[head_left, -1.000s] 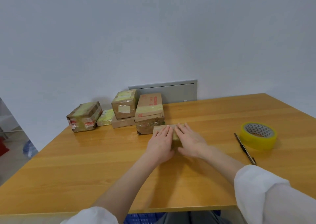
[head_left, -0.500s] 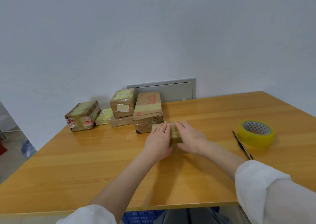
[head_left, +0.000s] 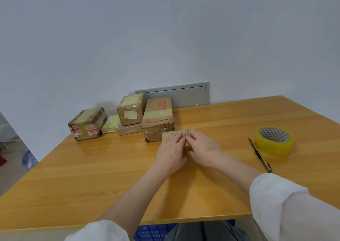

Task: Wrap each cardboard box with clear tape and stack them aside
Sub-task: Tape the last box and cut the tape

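A small flat cardboard box [head_left: 168, 135] lies on the wooden table [head_left: 92, 176], just in front of the taped boxes. My left hand [head_left: 173, 152] lies over its left half and my right hand [head_left: 204, 146] over its right half, palms down, fingers pressed on its top. The fingertips meet over the middle of the box, and most of the box is hidden under them. A roll of yellowish clear tape [head_left: 274, 143] lies flat to the right, apart from both hands.
A utility knife [head_left: 259, 155] lies just left of the tape roll. Taped boxes stand at the back left: a long one [head_left: 158, 119], one stacked on a flat box [head_left: 130, 110], a low one [head_left: 110, 124], another further left [head_left: 87, 123]. A grey wall panel [head_left: 184, 95] is behind them.
My hands have slid closer together on top of the small box, so the strip of box seen between them is now covered. The box, tape and knife have stayed in place.
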`<state>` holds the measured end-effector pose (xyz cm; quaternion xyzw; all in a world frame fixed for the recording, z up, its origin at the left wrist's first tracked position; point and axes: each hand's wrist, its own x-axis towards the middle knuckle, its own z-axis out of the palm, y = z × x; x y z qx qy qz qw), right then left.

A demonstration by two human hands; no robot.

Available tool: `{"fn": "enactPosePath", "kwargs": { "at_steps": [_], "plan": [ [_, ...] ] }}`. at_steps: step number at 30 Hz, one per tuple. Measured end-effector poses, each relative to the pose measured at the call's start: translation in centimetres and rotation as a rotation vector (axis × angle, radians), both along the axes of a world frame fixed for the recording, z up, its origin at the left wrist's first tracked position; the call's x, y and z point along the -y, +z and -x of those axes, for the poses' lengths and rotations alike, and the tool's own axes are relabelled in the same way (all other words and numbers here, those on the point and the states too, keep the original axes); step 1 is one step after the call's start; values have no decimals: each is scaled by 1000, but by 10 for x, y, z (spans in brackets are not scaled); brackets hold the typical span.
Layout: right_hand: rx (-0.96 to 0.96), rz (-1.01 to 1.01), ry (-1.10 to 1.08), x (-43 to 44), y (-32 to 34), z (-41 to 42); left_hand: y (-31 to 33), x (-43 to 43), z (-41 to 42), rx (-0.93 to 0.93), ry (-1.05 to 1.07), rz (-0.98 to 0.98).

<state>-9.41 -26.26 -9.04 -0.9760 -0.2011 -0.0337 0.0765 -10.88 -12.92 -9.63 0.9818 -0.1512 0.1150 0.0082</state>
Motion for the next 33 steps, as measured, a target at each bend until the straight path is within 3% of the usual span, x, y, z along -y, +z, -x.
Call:
{"fn": "enactPosePath", "kwargs": {
  "at_steps": [11,33],
  "plan": [
    [21,-20,-4,4,-4,-7,-8,-3,0,16,-26,-41],
    [42,-134,-50,7,0,-5,2,-6,1,-1,0,111]
  ]
}}
